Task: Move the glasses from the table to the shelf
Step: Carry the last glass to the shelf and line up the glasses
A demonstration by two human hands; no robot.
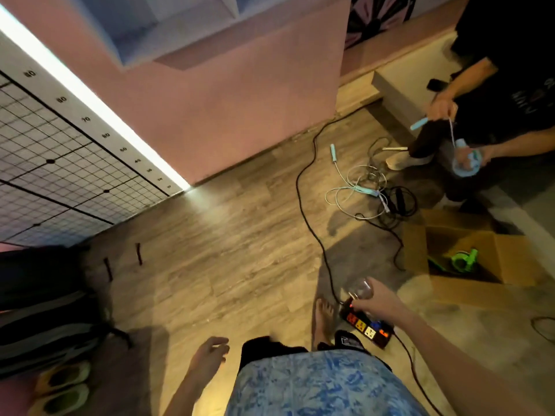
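My right hand (pixel 375 301) holds a clear drinking glass (pixel 360 288) by its side, low over the wooden floor at the lower right. My left hand (pixel 208 354) hangs beside my body at the bottom centre, fingers apart, holding nothing. A shelf unit (pixel 180 28) with pale open compartments shows at the top, above a pink wall. The grid-marked table surface (pixel 60 163) fills the left side.
A black power strip (pixel 368 325) and its cable (pixel 312 223) lie under my right hand. Tangled cords (pixel 369 187) cover the floor ahead. Another person (pixel 480 121) crouches at the right handling a blue rope. An open cardboard box (pixel 468 256) stands beside them. Shoes (pixel 66 385) sit at the lower left.
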